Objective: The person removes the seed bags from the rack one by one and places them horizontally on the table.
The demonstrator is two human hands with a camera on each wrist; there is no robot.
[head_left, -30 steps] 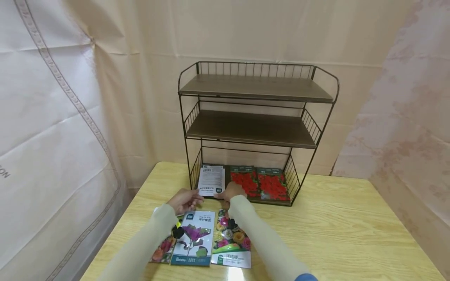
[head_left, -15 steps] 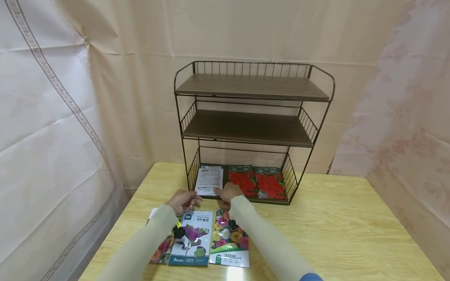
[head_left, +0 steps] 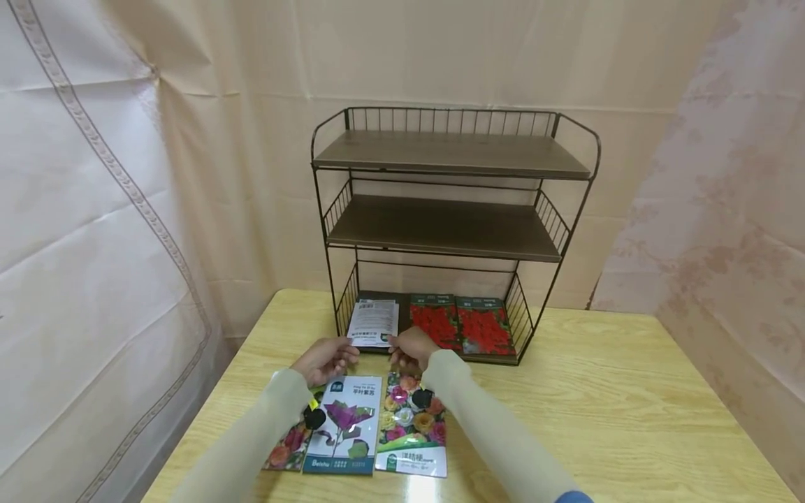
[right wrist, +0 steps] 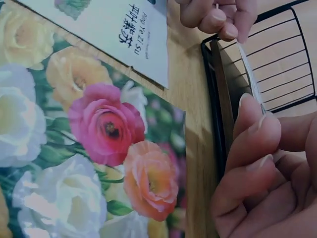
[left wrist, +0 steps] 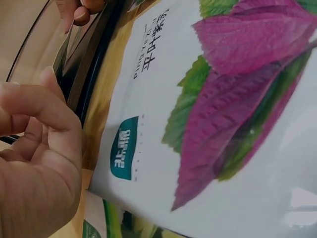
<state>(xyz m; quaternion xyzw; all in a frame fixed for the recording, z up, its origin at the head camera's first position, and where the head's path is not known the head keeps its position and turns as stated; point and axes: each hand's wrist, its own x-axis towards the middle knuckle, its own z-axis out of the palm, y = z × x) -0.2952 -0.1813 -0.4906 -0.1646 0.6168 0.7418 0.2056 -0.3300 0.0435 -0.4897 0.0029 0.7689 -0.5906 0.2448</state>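
Note:
A white seed packet [head_left: 374, 323], printed side up, lies at the left of the bottom shelf, its near edge raised slightly off the board. My left hand [head_left: 325, 360] pinches its near left corner. At the near right corner, my right hand [head_left: 413, 347] grips the packet between thumb and fingers. The right wrist view shows the packet [right wrist: 251, 77] edge-on, stretched between both hands. Two red-flower packets [head_left: 435, 325] lie beside it on the shelf. Below the hands, on the table, are a purple-leaf packet [head_left: 343, 426] and a mixed-flower packet [head_left: 411, 424].
The dark three-tier wire rack [head_left: 446, 246] stands at the table's back edge, with a wire side guard [head_left: 521, 314] at its right end. Partly under the left forearm is another flower packet [head_left: 291, 447]. Bare wooden table [head_left: 597, 405] extends to the right.
My right hand has shifted from a finger resting on the white packet to a pinch at its near right corner. The packet's near edge has come up a little.

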